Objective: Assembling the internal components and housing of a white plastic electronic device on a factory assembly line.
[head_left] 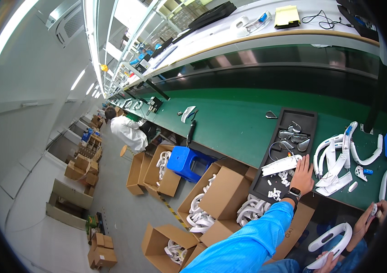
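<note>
My left hand (302, 176), in a blue sleeve with a watch, reaches over the right edge of the black tray (259, 187). Its fingers are stretched out, close against the end of a white curved shell (280, 166); whether they grip it I cannot tell for certain. Down at the lower edge, my right hand (327, 265) is closed on a white U-shaped neckband (342, 241). Small white pieces (274, 194) and several shiny grey oval parts (293, 135) lie in the tray.
White neckbands and strips (336, 168) lie right of the tray. Another person's hands (370, 219) hold a small white part at the far right. Cardboard boxes (227, 193) of white parts and a blue stool (187, 162) stand below the green bench (234, 123). A shelf (266, 38) runs above.
</note>
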Available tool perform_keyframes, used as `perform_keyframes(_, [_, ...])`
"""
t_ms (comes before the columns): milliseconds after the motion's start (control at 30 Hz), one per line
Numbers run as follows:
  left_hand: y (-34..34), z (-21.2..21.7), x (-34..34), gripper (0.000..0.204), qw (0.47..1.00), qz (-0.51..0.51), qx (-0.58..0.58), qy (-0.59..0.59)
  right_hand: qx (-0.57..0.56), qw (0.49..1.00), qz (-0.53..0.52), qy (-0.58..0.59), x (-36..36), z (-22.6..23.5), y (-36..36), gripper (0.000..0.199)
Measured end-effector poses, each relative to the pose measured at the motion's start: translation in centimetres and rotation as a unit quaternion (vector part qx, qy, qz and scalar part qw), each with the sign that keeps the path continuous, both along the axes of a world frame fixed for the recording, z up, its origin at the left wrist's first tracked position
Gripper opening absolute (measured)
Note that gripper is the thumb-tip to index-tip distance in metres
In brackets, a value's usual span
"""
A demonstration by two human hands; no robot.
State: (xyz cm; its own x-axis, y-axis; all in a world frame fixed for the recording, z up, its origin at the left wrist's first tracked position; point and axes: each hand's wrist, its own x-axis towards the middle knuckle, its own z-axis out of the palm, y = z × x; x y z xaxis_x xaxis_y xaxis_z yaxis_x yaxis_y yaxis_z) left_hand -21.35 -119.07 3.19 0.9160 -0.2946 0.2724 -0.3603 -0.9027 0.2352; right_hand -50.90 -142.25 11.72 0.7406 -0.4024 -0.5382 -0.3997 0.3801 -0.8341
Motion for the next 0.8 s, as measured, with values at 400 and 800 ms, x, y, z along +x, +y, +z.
perform_keyframes(400, [-0.1, 0.1, -0.1, 0.063, 1.000, 0.000, -0.001, 0.002, 0.047, 0.997, -0.044, -0.041, 0.4, 0.0, 0.5, 0.041])
perform_keyframes(800, [-0.1, -0.1, 0.0, 0.064, 1.000, -0.001, 0.001, 0.013, 0.005, 0.999, -0.034, -0.015, 0.4, -0.1, 0.6, 0.039])
